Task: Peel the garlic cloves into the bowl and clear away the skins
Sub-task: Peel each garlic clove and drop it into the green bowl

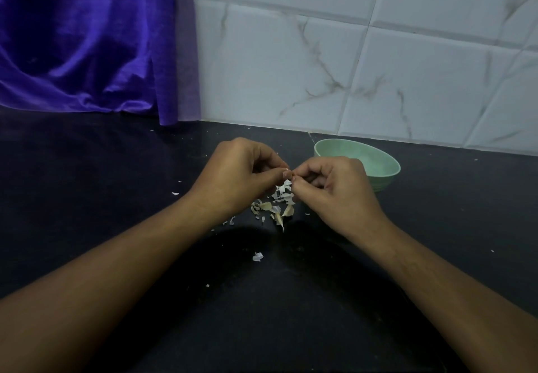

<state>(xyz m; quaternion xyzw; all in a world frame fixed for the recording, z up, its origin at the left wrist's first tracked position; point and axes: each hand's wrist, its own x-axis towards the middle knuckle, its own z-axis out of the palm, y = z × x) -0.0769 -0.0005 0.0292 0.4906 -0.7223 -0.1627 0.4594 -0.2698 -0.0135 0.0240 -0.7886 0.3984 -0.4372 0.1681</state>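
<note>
Nearest, both bare forearms reached in from the bottom corners and angled toward each other over the dark countertop (87,198), meeting at the fingertips. A single curl of skin (257,256) lay on the counter between the forearms, well short of the fingers. Further in, the left hand (233,174) was cupped knuckles-up, its thumb and forefinger pinched together at the tips. The right hand (334,183) mirrored it, fingers curled in and thumb and forefinger pressed against those of the left. Between the two pinches sat a small pale piece (288,173), mostly hidden; whether it was a garlic clove or only its skin could not be told. Directly under the fingertips lay the pile of garlic skins (276,206), papery white and tan flakes scattered loosely, with a few stray bits to the left of the fingers. Beyond the right hand's knuckles stood the green bowl (378,166), partly covered by that hand, its inside not clearly visible. Behind everything rose a white marbled tile wall (349,67), with a purple cloth (87,38) hanging far left
</note>
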